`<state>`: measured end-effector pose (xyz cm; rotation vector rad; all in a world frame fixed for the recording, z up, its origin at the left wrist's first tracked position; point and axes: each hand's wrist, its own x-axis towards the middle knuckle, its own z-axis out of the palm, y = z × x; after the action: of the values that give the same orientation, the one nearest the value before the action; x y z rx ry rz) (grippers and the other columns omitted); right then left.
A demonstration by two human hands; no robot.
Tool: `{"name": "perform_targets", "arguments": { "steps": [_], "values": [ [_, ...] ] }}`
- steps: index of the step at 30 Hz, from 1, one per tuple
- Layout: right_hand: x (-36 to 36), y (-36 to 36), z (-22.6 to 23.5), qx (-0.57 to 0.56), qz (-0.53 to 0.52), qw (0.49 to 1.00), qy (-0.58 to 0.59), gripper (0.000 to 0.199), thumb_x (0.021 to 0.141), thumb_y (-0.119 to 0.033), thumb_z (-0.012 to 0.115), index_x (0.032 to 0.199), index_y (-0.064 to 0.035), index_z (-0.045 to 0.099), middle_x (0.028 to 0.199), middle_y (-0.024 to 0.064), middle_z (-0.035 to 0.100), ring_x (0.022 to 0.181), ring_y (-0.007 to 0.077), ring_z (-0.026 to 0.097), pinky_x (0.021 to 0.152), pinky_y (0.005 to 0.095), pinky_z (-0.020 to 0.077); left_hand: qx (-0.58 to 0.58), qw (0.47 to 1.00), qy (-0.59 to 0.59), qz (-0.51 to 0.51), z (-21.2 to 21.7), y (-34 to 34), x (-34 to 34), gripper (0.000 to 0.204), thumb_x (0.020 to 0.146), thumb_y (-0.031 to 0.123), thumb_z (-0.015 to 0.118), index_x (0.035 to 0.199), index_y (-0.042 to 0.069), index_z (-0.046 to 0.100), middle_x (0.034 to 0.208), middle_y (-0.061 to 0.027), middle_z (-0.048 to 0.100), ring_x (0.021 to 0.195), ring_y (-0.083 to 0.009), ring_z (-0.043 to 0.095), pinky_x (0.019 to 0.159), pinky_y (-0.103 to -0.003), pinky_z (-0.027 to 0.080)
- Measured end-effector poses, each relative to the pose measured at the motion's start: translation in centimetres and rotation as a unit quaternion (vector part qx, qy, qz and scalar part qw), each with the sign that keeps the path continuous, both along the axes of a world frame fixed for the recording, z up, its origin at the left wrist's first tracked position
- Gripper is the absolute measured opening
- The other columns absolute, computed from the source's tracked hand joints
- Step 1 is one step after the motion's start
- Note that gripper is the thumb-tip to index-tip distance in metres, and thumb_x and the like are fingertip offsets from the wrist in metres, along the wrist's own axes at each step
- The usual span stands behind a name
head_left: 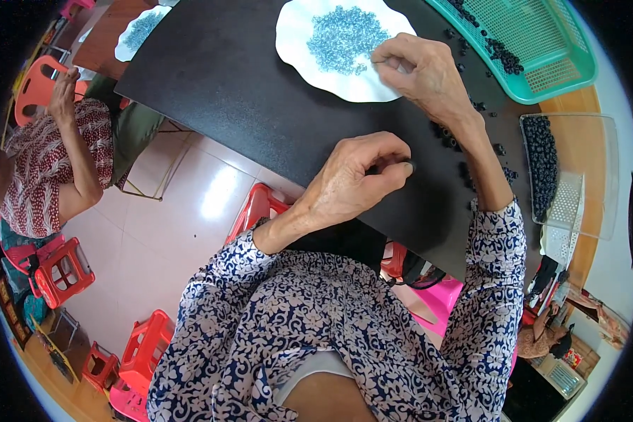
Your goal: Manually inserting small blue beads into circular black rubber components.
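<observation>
My left hand (359, 172) is closed in a pinch over the dark table. Between its thumb and forefinger shows the edge of a small black piece (411, 167), mostly hidden by the fingers. My right hand (425, 74) pinches at the right rim of a white wavy-edged plate (366, 88). What its fingertips hold is too small to make out. On the plate lies a heap of tiny clear bluish pieces (344, 39), like beads. Small black round parts (499, 149) are scattered on the table beside and under my right forearm.
A green perforated basket (541, 63) with black parts stands at the far right. Near it is a clear box (541, 162) full of black parts. Across to the left sits another person (56, 155) near a second white plate (141, 32). Red stools (148, 344) stand on the floor.
</observation>
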<state>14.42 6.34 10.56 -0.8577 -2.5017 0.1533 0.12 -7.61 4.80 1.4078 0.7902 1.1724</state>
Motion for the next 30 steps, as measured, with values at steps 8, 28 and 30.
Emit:
{"name": "perform_targets", "arguments": {
  "steps": [8,28,30],
  "values": [
    [-0.9,0.0,-0.3,0.049,-0.001,0.998,-0.035,0.015,0.08,-0.014,0.069,0.091,-0.0035,0.07,0.077,0.0074,0.065,0.064,0.0185,0.06,0.061,0.0306,0.0486,-0.019,1.0,-0.003,-0.008,0.2,0.0,-0.1,0.011,0.091,0.007,0.064,0.098,0.0,0.063,0.075,0.0031,0.058,0.063,-0.0008,0.045,0.054,-0.02,0.038],
    [-0.9,-0.3,0.4,0.01,-0.004,1.0,0.009,0.014,0.083,-0.016,0.068,0.089,-0.0043,0.072,0.071,0.0071,0.063,0.059,0.0165,0.058,0.058,0.0303,0.0471,-0.007,1.0,0.004,0.001,0.1,-0.1,-0.8,0.012,0.09,0.008,0.064,0.098,-0.001,0.062,0.075,0.002,0.057,0.062,-0.002,0.045,0.053,-0.021,0.038],
    [-1.0,-0.3,0.3,-0.004,0.005,1.0,-0.008,0.016,0.081,-0.015,0.069,0.092,-0.0028,0.071,0.072,0.0064,0.061,0.06,0.015,0.054,0.058,0.0298,0.045,-0.02,1.0,0.008,-0.007,0.4,-0.1,-0.9,0.012,0.09,0.008,0.064,0.098,-0.001,0.062,0.075,0.0019,0.057,0.063,-0.0019,0.045,0.053,-0.021,0.038]
  ]
}}
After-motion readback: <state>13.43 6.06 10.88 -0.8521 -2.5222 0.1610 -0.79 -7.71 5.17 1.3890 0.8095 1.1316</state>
